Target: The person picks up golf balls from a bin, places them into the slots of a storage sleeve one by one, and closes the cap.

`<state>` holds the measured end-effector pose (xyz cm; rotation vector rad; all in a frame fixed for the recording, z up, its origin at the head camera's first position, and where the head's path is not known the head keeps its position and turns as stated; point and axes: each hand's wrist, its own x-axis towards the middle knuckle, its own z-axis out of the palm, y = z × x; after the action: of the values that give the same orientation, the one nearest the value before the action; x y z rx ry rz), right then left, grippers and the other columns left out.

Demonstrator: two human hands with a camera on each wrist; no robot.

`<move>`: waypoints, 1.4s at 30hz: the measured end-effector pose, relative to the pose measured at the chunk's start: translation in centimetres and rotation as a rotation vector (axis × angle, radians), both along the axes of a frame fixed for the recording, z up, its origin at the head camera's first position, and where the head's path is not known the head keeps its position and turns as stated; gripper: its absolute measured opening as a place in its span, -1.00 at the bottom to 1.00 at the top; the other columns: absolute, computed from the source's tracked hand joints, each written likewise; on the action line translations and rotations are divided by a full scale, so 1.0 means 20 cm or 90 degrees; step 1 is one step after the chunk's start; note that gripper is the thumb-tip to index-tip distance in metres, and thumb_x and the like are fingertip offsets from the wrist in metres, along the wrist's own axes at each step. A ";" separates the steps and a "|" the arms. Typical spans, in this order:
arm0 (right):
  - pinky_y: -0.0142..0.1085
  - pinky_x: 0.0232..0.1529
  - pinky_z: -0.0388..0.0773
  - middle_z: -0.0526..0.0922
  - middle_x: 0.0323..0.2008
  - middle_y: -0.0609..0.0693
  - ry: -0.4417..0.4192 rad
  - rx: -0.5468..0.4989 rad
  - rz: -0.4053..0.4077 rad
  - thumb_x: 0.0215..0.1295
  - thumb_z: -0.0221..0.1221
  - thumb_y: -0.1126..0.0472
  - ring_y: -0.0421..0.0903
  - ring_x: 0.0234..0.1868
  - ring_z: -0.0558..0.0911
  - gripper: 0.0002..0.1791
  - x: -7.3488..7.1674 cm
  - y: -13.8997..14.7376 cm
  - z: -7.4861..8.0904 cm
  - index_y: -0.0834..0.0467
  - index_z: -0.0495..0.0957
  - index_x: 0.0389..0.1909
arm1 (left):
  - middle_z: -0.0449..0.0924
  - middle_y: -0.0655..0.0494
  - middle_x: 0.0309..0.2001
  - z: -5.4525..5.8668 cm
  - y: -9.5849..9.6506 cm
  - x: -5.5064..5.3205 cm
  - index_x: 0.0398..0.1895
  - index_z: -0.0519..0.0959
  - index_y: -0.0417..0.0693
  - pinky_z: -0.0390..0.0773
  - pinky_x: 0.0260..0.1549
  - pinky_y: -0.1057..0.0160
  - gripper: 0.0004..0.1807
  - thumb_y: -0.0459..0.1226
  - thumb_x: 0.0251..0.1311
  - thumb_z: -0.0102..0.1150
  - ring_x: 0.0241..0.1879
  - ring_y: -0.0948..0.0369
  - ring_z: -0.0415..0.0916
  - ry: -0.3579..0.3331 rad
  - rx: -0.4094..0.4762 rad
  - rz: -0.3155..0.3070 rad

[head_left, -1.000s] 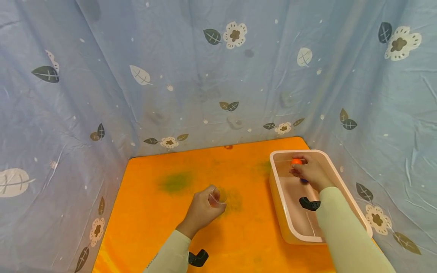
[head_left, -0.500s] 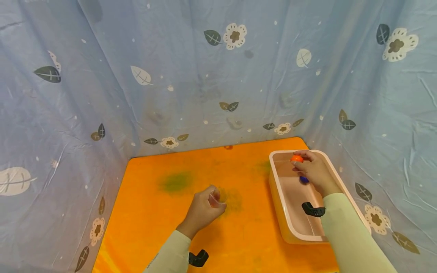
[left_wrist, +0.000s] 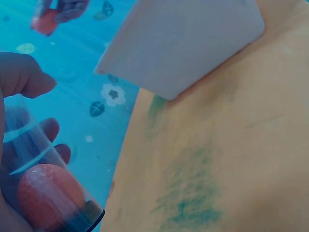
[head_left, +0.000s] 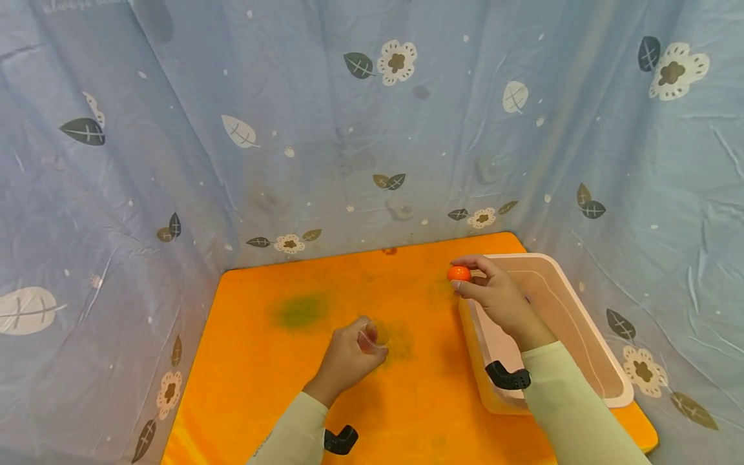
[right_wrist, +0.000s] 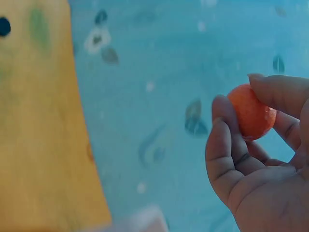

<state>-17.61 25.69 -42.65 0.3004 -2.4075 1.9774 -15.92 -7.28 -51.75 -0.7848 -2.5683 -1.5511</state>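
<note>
My left hand (head_left: 349,355) grips a clear plastic cup (left_wrist: 29,150) above the table. Through its wall, in the left wrist view, an orange ball (left_wrist: 50,195) shows near the dark-edged end. My right hand (head_left: 502,300) pinches another small shiny orange ball (head_left: 459,274) between thumb and fingertips. That ball, close up in the right wrist view, looks rounded and glossy (right_wrist: 251,111). The right hand is over the left rim of a pale pink bin (head_left: 566,310), with the ball just outside it. Part of the bin's inside is hidden by the hand and forearm.
The orange table (head_left: 261,387) has green stains (head_left: 299,311). A blue curtain (head_left: 290,97) with leaf and flower prints encloses the back and both sides. A dark bracket (head_left: 341,440) sits at the left wrist, with another bracket (head_left: 507,376) at the right.
My right hand has lifted the orange ball out of the bin and carried it left past the rim. The blue item in the bin is now mostly covered. My left hand stays nearly still.
</note>
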 end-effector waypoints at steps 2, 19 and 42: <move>-0.27 0.10 0.65 0.52 0.24 0.30 -0.009 -0.002 0.028 0.57 0.32 0.27 0.12 0.03 0.73 -0.52 0.02 -0.07 0.02 0.29 0.47 0.40 | 0.62 0.26 -0.37 0.00 0.00 0.00 -0.25 0.44 0.14 0.67 -0.35 0.17 -0.64 -0.32 0.27 0.52 -0.32 0.31 0.69 0.003 -0.002 0.000; -0.19 -0.12 0.68 0.60 0.14 0.10 0.025 0.014 0.223 0.51 0.38 0.28 0.09 -0.24 0.66 -0.66 0.12 -0.49 -0.06 0.12 0.65 0.24 | 0.59 0.28 -0.39 0.00 0.02 0.00 -0.21 0.53 0.10 0.66 -0.42 0.19 -0.69 -0.33 0.17 0.53 -0.42 0.28 0.63 0.031 -0.007 0.011; -0.12 -0.13 0.64 0.61 0.19 0.04 0.018 0.085 0.196 0.58 0.34 0.12 0.07 -0.13 0.67 -0.61 0.11 -0.46 -0.10 0.00 0.62 0.35 | 0.42 0.26 -0.62 -0.04 0.02 0.00 -0.21 0.53 0.00 0.41 -0.65 0.30 -0.72 -0.31 0.21 0.52 -0.68 0.33 0.31 -0.024 0.009 0.003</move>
<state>-15.34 16.40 -44.67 0.7375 -2.6132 1.9013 -15.98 -6.91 -52.56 -0.7536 -2.5805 -1.5967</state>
